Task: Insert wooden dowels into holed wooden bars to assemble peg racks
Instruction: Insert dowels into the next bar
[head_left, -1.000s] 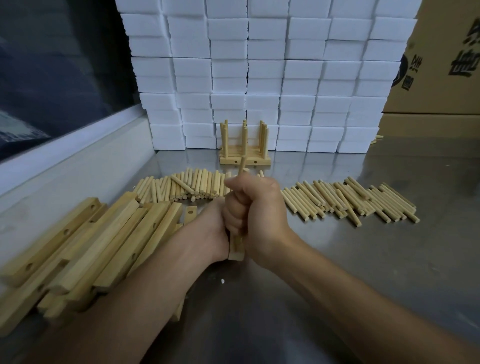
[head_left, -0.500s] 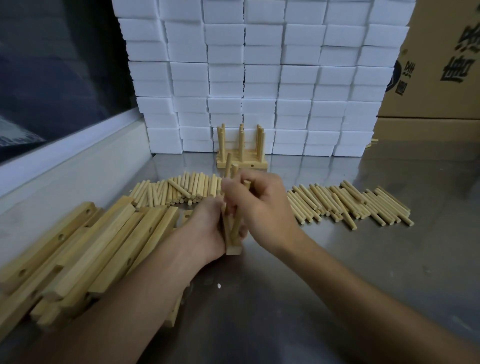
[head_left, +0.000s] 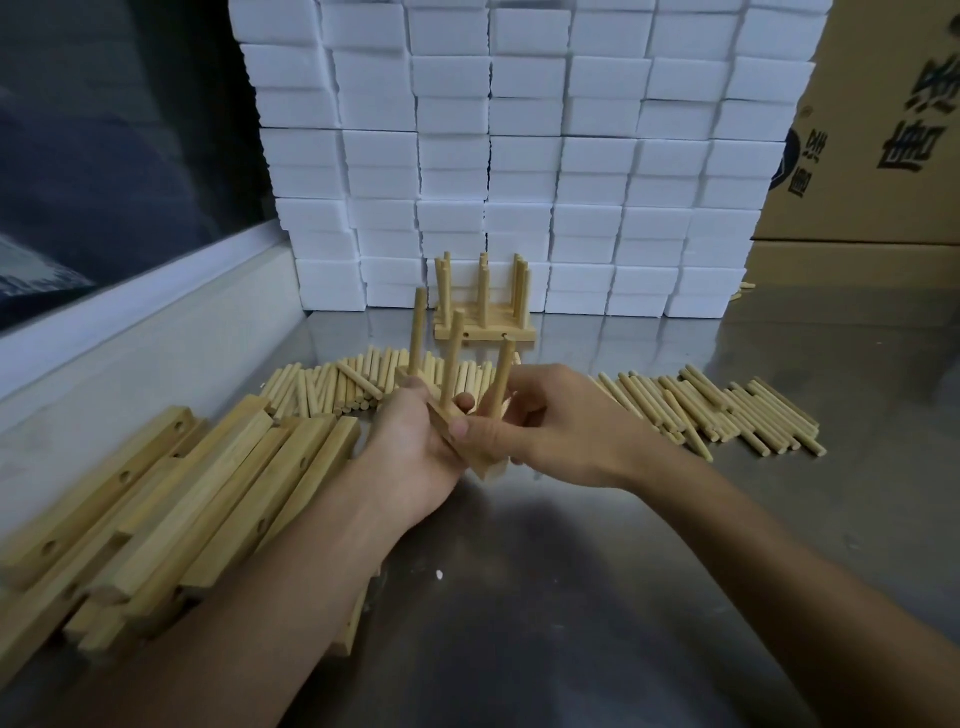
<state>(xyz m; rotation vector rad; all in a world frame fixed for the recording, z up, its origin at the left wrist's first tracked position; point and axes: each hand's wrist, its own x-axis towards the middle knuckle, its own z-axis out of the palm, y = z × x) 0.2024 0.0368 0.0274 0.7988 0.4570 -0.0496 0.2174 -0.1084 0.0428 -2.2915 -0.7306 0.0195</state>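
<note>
My left hand (head_left: 415, 452) grips a holed wooden bar (head_left: 485, 460) above the steel table, its near end pointing toward me. Three dowels stand up from the bar; the far two (head_left: 416, 332) (head_left: 453, 358) are upright in it. My right hand (head_left: 556, 421) pinches the nearest dowel (head_left: 503, 376) low down, at the bar. Finished peg racks (head_left: 484, 319) stand at the back against the white blocks. Loose dowels lie in a row behind my hands on the left (head_left: 332, 387) and on the right (head_left: 727, 415). A pile of holed bars (head_left: 171, 499) lies at the left.
A wall of stacked white foam blocks (head_left: 519, 156) closes the back. A cardboard box (head_left: 878, 130) stands at the back right. A white ledge (head_left: 130, 332) and a dark window run along the left. The steel table top (head_left: 597, 597) stretches in front of me.
My right hand has let go of its fist grip over the dowels and now pinches only the nearest one. The bar has tilted, showing three dowels standing in it.
</note>
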